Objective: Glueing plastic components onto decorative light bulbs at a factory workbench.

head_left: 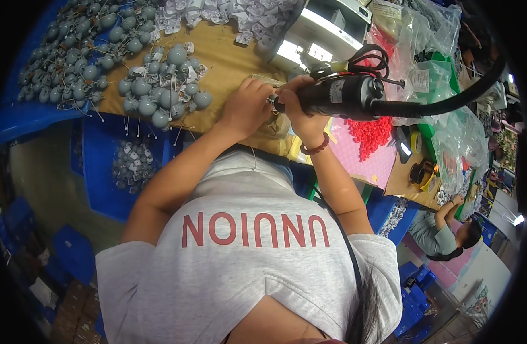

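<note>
The right hand [298, 106] grips a black power screwdriver with a thick hose [346, 96]. The left hand [247, 106] pinches a tiny metal part [271, 101] at its tip, above the brown worktop [229, 57], near grey round bulbs [160, 94].

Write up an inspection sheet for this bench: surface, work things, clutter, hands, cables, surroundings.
Surface: tan bench top, crowded, blue edge at left.
Work things: black powered driver held level; small part at its tip, mostly hidden.
Clutter: grey round parts heaped left; red pieces on pink mat; clear bags right.
Hands: left hand pinches the part; right hand grips the driver; fingers closed.
Cables: thick black hose from driver's rear; wire loops above.
Surroundings: blue bins below; seated person lower right.
</note>
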Demonstrator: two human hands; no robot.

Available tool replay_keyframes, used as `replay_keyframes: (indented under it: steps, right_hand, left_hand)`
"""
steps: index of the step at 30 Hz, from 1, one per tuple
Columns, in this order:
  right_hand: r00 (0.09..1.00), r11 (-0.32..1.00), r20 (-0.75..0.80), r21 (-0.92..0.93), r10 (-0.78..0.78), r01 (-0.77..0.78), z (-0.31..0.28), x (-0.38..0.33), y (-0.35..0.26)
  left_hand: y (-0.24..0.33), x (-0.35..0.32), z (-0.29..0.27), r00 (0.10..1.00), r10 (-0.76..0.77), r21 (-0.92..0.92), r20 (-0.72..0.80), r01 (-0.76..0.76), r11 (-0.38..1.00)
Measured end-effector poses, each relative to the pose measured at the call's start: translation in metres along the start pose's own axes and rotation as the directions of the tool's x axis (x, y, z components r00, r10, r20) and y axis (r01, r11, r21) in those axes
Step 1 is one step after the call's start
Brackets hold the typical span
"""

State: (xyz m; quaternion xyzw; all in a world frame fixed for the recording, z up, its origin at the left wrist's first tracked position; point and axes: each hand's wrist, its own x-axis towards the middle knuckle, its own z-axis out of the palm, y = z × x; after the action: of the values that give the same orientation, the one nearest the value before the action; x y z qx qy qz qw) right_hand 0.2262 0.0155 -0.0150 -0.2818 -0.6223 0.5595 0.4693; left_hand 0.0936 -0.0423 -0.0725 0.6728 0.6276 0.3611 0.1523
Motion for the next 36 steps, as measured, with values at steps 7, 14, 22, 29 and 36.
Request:
replay_keyframes:
  steps: [7,14,22,29,36]
  right_hand:
    - [1.0,0.994,0.001,-0.106,0.003,-0.003,-0.003,-0.001,-0.004]
    - [0.989,0.993,-0.087,0.015,0.12,-0.12,-0.005,0.014,-0.033]
    - [0.847,0.98,-0.492,0.091,0.2,-0.178,-0.097,0.033,0.009]
    - [0.957,0.817,-0.245,-0.576,-0.153,-0.016,-0.075,-0.019,0.024]
    - [0.92,0.884,-0.039,-0.263,0.391,-0.387,-0.036,-0.018,0.048]
  left_hand:
    - [0.002,-0.001,-0.002,0.999,-0.014,-0.007,0.039,0.014,1.0]
    - [0.008,-0.002,-0.004,0.996,-0.071,0.0,0.047,0.071,0.997]
    - [0.011,-0.002,-0.004,0.997,-0.071,-0.062,0.039,0.073,0.995]
    - [0.012,-0.011,-0.003,0.998,-0.052,-0.066,-0.023,0.051,0.997]
    - [0.012,-0.011,-0.001,0.998,-0.041,-0.059,-0.038,0.039,0.997]
